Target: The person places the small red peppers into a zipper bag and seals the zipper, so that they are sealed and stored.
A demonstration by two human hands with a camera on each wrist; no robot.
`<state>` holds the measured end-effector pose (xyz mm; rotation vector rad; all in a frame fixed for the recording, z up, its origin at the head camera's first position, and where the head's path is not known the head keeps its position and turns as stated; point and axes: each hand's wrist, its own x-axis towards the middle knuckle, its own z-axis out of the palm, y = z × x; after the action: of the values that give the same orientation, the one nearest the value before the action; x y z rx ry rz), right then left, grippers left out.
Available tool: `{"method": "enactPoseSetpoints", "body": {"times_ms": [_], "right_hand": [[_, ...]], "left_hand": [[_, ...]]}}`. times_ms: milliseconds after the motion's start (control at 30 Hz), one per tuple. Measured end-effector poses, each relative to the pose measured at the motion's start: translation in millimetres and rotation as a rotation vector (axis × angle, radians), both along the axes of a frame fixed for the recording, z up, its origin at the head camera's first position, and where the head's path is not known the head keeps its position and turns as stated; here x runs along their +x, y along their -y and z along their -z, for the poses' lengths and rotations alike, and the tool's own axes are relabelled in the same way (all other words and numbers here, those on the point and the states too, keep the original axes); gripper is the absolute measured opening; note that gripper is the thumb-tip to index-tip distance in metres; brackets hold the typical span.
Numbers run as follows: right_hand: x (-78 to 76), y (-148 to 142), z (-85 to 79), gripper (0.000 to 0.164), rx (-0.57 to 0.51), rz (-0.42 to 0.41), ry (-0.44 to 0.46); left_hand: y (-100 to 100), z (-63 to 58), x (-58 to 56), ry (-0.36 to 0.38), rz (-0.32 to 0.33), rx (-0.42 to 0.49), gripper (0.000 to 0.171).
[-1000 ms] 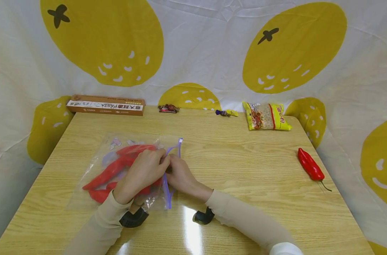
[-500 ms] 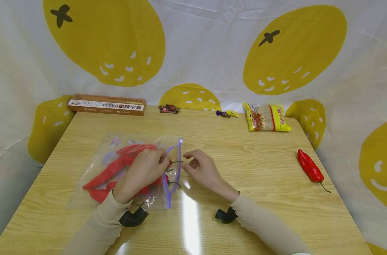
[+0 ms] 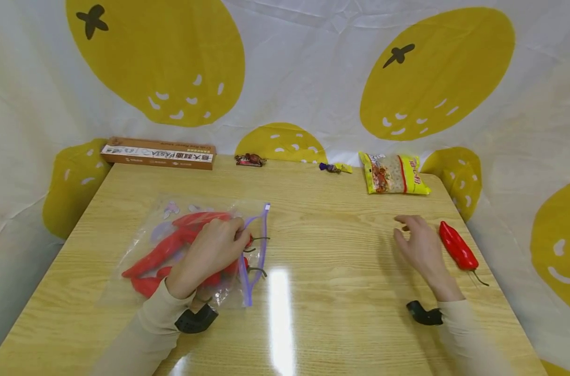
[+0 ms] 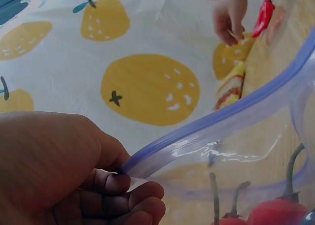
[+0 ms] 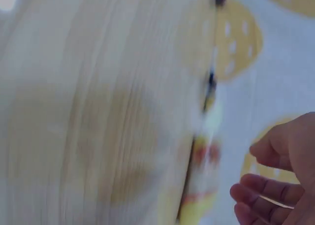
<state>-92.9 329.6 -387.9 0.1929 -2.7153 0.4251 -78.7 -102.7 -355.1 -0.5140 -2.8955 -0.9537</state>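
Note:
A clear zip bag (image 3: 144,250) with a purple zip edge lies on the left of the table, holding several red peppers (image 3: 160,255). My left hand (image 3: 211,251) pinches the bag's upper edge between thumb and fingers, keeping the mouth apart. Green stems (image 4: 215,195) poke up inside the mouth in the left wrist view. On the right, my right hand (image 3: 421,250) hovers over the table with its fingers loosely bent and nothing in them. Just to its right lies a single red pepper (image 3: 458,245), its stem toward the table's near right.
Along the back edge stand a long brown pasta box (image 3: 158,154), a dark red wrapped sweet (image 3: 250,160), a purple and yellow wrapped sweet (image 3: 334,167) and a yellow food packet (image 3: 394,173). A white cloth with yellow fruit prints (image 3: 304,62) hangs behind the table.
My right hand has come away from the bag's mouth and moved right to beside the lone pepper. Stems now show in the mouth. The left hand keeps its place on the bag.

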Motion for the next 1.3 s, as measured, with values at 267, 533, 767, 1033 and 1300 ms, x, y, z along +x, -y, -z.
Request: {"method": "enactPoseSetpoints", "body": {"times_ms": [267, 533, 767, 1033, 1300], "right_hand": [[16.1, -112, -5.3, 0.040, 0.149, 0.314, 0.212], [28.8, -139, 6.0, 0.049, 0.193, 0.355, 0.451], [27.5, -131, 11.7, 0.047, 0.161, 0.330, 0.387], [17.6, -60, -5.2, 0.049, 0.002, 0.227, 0.254], [22.7, 45, -7.8, 0.042, -0.211, -0.162, 0.233]], "left_hand": [[0, 1.6, -0.9, 0.019, 0.003, 0.003, 0.028], [-1, 1.1, -1.7, 0.032, 0.003, -0.001, 0.028], [-1, 1.2, -1.1, 0.037, -0.002, -0.004, 0.028], [-3, -0.5, -2.4, 0.044, -0.003, -0.021, 0.028], [-3, 0.8, -2.1, 0.023, 0.000, -0.024, 0.028]]}}
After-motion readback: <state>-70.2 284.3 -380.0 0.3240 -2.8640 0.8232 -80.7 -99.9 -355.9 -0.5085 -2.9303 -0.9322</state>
